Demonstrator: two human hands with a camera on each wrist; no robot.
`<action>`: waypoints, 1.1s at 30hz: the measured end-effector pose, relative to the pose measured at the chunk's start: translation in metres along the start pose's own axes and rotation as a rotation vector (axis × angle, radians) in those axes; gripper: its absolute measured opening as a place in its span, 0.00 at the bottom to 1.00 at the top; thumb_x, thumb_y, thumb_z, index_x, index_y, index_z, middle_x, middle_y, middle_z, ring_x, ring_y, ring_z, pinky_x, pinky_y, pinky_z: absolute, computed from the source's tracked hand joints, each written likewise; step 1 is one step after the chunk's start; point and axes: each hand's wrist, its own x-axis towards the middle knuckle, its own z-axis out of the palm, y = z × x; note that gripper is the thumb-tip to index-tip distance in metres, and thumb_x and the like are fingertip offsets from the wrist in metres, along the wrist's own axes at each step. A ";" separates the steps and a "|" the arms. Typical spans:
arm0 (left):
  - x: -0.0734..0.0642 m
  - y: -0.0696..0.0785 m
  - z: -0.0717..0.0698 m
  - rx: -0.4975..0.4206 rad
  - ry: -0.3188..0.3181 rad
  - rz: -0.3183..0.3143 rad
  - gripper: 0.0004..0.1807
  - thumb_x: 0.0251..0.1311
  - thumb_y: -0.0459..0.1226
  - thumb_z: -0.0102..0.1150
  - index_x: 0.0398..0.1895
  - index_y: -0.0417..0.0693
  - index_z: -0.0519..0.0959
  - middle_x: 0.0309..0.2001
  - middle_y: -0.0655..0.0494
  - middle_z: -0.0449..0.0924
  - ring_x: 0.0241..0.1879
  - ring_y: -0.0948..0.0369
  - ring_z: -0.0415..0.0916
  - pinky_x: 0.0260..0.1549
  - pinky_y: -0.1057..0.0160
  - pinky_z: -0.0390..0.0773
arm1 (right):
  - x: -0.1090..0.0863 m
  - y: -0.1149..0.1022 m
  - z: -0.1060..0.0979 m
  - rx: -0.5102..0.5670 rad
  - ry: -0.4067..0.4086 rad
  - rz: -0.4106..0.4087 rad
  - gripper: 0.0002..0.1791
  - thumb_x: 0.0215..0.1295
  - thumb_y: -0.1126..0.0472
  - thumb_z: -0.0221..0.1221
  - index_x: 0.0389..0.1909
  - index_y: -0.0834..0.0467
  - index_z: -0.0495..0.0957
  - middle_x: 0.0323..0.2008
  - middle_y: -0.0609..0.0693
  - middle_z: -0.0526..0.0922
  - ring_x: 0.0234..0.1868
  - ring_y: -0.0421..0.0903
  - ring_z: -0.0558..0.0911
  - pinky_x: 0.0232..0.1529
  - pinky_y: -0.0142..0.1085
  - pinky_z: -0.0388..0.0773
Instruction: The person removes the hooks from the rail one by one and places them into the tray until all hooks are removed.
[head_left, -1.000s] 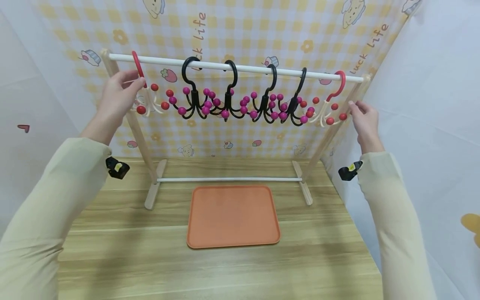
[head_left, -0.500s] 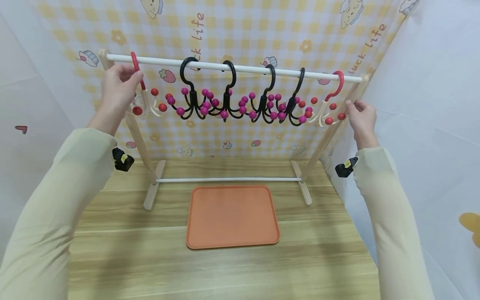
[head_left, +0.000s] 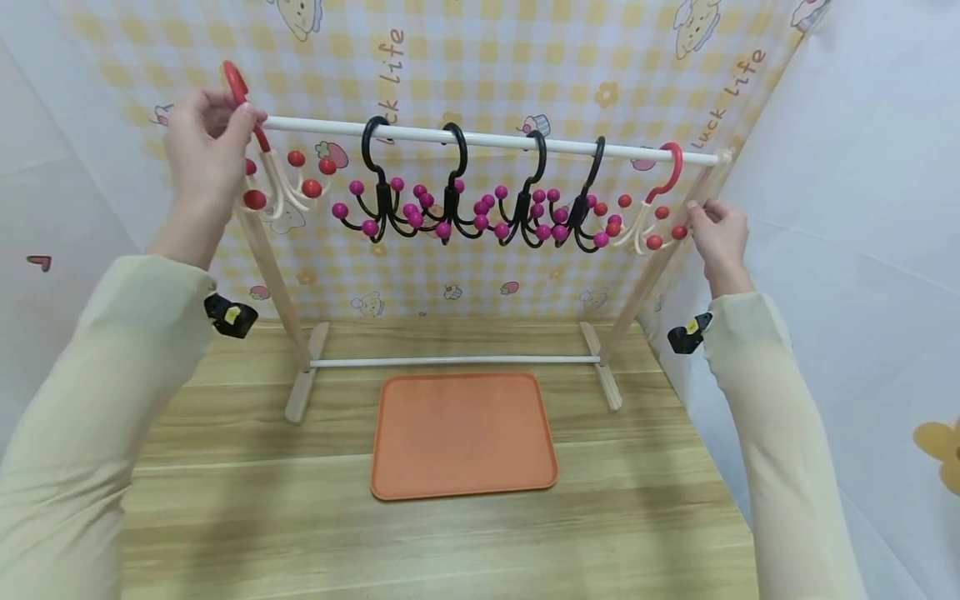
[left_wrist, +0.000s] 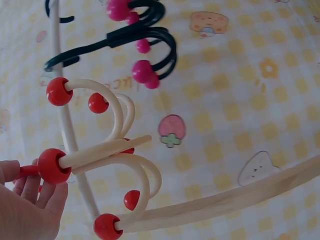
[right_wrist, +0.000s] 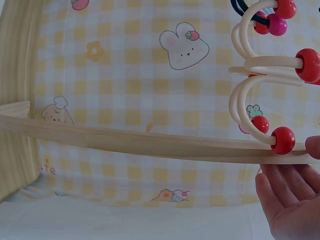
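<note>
My left hand [head_left: 206, 148] pinches the red hook of a claw hanger [left_wrist: 97, 152] with cream prongs and red ball tips. The top of that hook stands above the left end of the white rail [head_left: 322, 127]. On the right, my right hand [head_left: 722, 237] grips the rack's wooden post [right_wrist: 150, 145] between thumb and fingers. Close beside it hangs a second red-hooked hanger [head_left: 663, 179]. Several black claw hangers [head_left: 452, 200] with magenta ball tips hang along the middle of the rail, the leftmost black hanger [head_left: 382, 196] nearest my left hand.
The rack's left post [head_left: 273, 279] stands under my left hand, and a lower white bar [head_left: 453, 361] joins the feet. An orange tray [head_left: 465, 437] lies in front on the wooden table [head_left: 442, 546]. A checked cloth [head_left: 480, 275] hangs close behind.
My left hand has raised the red-hooked hanger up and to the left, its hook lifted off the rail. The leftmost black hanger has turned slightly. My right hand keeps its grip on the post.
</note>
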 end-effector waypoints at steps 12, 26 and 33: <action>-0.025 0.005 -0.004 -0.168 -0.109 -0.124 0.10 0.55 0.35 0.57 0.40 0.44 0.73 0.33 0.56 0.80 0.43 0.63 0.75 0.47 0.78 0.67 | -0.101 -0.085 0.013 -0.035 0.000 0.078 0.29 0.55 0.43 0.56 0.57 0.50 0.69 0.53 0.46 0.72 0.49 0.40 0.71 0.55 0.35 0.67; -0.045 -0.032 -0.001 -0.218 -0.185 -0.329 0.13 0.51 0.39 0.62 0.38 0.43 0.77 0.32 0.58 0.81 0.38 0.64 0.76 0.51 0.71 0.67 | -0.077 -0.067 0.004 -0.003 -0.037 0.080 0.28 0.56 0.50 0.59 0.58 0.51 0.67 0.53 0.46 0.72 0.47 0.40 0.72 0.48 0.31 0.72; -0.054 -0.052 0.003 -0.135 -0.234 -0.349 0.10 0.55 0.38 0.58 0.37 0.41 0.77 0.30 0.61 0.81 0.34 0.66 0.77 0.41 0.73 0.74 | -0.131 -0.112 0.015 -0.111 -0.031 0.093 0.30 0.61 0.46 0.50 0.62 0.53 0.61 0.59 0.49 0.66 0.54 0.42 0.67 0.56 0.34 0.65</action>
